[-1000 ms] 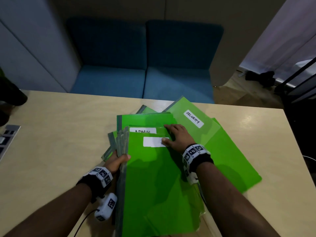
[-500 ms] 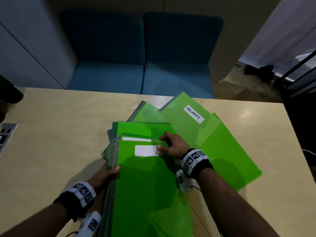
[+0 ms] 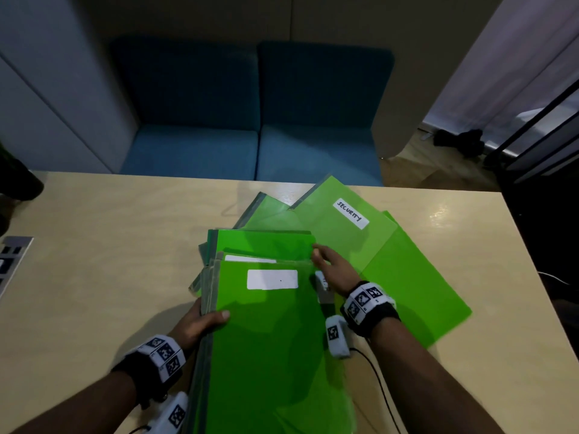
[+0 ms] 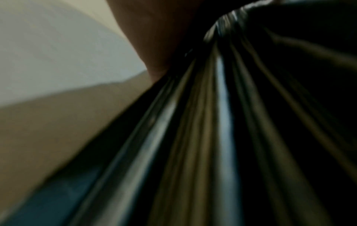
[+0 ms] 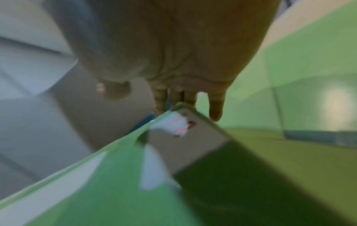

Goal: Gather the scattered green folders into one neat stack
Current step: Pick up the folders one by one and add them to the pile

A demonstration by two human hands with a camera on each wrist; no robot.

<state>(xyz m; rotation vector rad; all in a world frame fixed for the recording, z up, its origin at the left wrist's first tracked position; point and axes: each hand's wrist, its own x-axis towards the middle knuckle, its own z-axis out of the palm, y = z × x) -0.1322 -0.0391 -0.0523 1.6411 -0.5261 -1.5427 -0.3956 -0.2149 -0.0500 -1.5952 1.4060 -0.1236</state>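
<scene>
- Green folders point(image 3: 269, 355): glossy plastic, white labels, partly squared in a pile at the near centre of the table point(image 3: 94, 261); the folder marked SECURITY point(image 3: 341, 233) is fanned out far right.
- Left hand point(image 3: 197, 324) grips the pile's left spines, thumb on top.
- Right hand point(image 3: 335, 270): fingers straight against the pile's right edge, apparently touching; it has left the top label since a second ago.

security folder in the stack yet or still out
Out: the security folder lies angled on the table, beyond the stack the left hand grips.
</scene>
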